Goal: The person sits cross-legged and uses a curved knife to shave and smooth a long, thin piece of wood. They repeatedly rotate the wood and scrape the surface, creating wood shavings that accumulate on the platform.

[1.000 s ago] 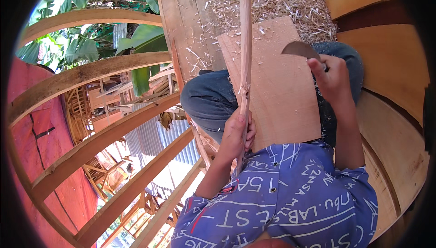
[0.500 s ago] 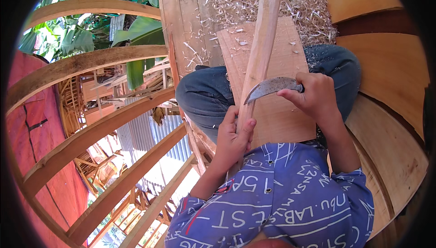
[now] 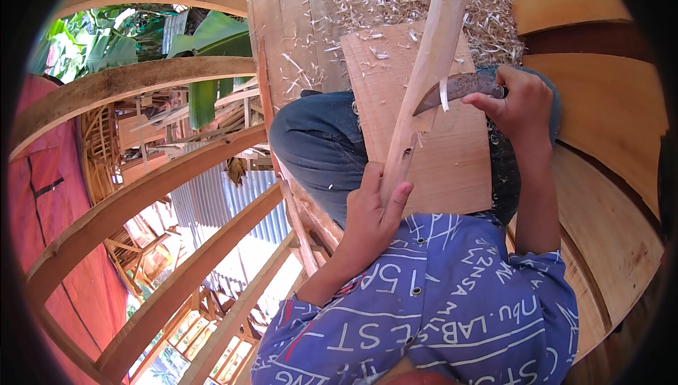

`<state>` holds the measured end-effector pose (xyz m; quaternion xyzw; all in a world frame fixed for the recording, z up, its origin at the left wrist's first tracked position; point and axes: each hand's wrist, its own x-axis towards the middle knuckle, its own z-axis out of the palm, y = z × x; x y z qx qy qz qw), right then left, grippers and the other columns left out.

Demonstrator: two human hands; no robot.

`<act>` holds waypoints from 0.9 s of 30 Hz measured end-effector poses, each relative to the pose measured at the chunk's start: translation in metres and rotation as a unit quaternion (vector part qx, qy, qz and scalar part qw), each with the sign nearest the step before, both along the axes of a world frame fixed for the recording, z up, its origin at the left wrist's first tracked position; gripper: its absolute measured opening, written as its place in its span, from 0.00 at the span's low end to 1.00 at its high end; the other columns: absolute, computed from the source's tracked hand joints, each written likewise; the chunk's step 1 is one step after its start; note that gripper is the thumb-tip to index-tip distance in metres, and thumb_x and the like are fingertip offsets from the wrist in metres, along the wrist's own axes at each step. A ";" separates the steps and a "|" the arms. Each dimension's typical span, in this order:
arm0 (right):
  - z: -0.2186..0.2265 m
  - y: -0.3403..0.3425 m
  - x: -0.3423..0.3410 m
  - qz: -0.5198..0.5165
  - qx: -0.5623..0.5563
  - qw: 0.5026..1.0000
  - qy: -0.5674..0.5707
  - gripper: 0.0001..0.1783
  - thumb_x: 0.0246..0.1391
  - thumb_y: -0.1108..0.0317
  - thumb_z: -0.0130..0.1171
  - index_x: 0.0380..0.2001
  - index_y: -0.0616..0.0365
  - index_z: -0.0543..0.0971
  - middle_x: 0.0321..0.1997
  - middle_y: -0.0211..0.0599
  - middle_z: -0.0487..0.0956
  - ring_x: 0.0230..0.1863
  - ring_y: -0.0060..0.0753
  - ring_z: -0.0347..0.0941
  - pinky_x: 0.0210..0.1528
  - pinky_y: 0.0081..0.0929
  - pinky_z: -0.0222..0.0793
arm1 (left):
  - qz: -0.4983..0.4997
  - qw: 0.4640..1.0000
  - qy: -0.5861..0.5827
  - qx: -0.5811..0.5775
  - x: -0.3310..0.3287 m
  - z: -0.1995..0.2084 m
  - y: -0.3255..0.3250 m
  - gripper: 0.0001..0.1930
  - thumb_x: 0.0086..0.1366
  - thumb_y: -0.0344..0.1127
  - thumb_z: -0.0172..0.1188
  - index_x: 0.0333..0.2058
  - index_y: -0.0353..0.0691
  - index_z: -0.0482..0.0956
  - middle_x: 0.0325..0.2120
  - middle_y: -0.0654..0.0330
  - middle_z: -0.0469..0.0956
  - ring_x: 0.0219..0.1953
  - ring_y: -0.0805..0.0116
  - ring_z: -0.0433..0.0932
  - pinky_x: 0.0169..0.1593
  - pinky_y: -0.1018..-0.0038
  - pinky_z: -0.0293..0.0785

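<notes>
My left hand is wrapped round the lower end of a long pale wooden stick, which slants up and away to the right. A small dark notch shows in the wood above that hand. In my right hand is a knife with a curved, dark-spotted blade and a dark handle. Its blade lies across the stick near the middle, and a pale curl of shaving hangs at the blade. Beneath the stick, a flat wooden board rests across my lap.
Many wood shavings cover the planks beyond the board. My folded legs are on both sides of it. Curved wooden slats rise at the right, and an open wooden railing runs along the left, with banana leaves outside.
My right hand has moved the knife up and away along the stick, and a shaving now curls at the blade. The stick's far end has swung to the right, and the notch has come into view.
</notes>
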<state>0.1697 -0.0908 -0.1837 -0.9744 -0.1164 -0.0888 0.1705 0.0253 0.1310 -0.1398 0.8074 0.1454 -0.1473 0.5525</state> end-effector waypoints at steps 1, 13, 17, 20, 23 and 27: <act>-0.001 -0.001 0.005 -0.014 -0.004 1.000 -0.003 0.44 0.27 0.19 0.55 0.08 0.56 0.69 0.09 0.39 0.67 0.13 0.41 0.68 0.16 0.31 0.61 | -0.002 1.000 0.004 0.004 -0.001 0.000 0.000 0.13 0.66 0.41 0.55 0.38 0.37 0.65 0.12 0.67 0.67 0.12 0.82 0.66 0.16 0.82 0.60; -0.021 -0.073 0.083 -0.296 0.267 0.914 0.070 0.43 0.52 0.28 0.45 0.09 0.61 0.59 0.11 0.28 0.55 0.16 0.26 0.51 0.20 0.31 0.50 | -0.076 0.994 -0.077 0.009 -0.022 -0.014 -0.008 0.12 0.66 0.40 0.55 0.37 0.38 0.66 0.13 0.66 0.69 0.13 0.83 0.66 0.17 0.82 0.60; -0.005 -0.072 0.067 -0.209 0.248 0.940 0.100 0.43 0.51 0.28 0.46 0.10 0.62 0.62 0.11 0.30 0.57 0.17 0.25 0.52 0.22 0.32 0.52 | 0.037 0.997 0.047 -0.043 -0.017 -0.016 0.008 0.11 0.67 0.40 0.53 0.37 0.41 0.64 0.15 0.69 0.67 0.12 0.84 0.64 0.15 0.85 0.58; 0.012 -0.009 0.008 -0.079 0.158 0.974 0.140 0.42 0.48 0.29 0.50 0.11 0.64 0.71 0.09 0.44 0.66 0.14 0.41 0.66 0.22 0.35 0.63 | 0.097 0.988 0.066 -0.101 -0.003 -0.010 0.020 0.11 0.68 0.40 0.52 0.36 0.41 0.63 0.14 0.71 0.64 0.11 0.85 0.61 0.14 0.85 0.57; 0.013 0.020 -0.023 0.011 0.118 0.975 0.188 0.41 0.46 0.28 0.51 0.14 0.63 0.76 0.12 0.49 0.71 0.18 0.50 0.72 0.23 0.38 0.66 | 0.083 0.989 0.071 -0.099 0.000 -0.004 0.015 0.11 0.68 0.40 0.51 0.37 0.41 0.62 0.14 0.71 0.63 0.11 0.85 0.60 0.14 0.85 0.57; 0.009 0.023 -0.018 -0.012 0.122 0.980 0.155 0.42 0.45 0.26 0.51 0.15 0.63 0.77 0.13 0.50 0.72 0.20 0.50 0.74 0.25 0.38 0.68 | 0.046 0.996 0.065 -0.049 -0.010 -0.004 0.009 0.11 0.66 0.38 0.56 0.36 0.37 0.66 0.14 0.62 0.70 0.17 0.77 0.70 0.21 0.78 0.63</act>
